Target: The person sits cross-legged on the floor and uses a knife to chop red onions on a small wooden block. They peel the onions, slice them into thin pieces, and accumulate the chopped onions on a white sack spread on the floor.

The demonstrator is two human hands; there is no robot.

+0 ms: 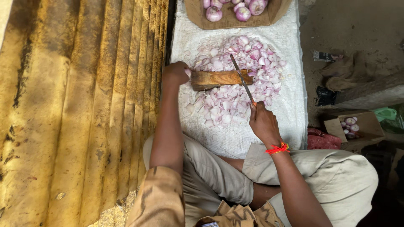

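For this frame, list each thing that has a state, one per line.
Knife: held in the right hand, blade lying across the block.
Wooden chopping block: flat on the white sack cloth, left hand at its end.
Chopped onion pieces: piled loose around the block.
Peeled onions: whole, in the cardboard tray.
Small cardboard box: open, onions inside.

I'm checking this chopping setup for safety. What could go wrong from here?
1. The left hand grips the end of the small wooden block while the knife in the right hand lies across it; on so short a block, a slip might reach the fingers.
2. The block sits amid the heap of chopped onion pieces on the white sack, so it may rock or slide.
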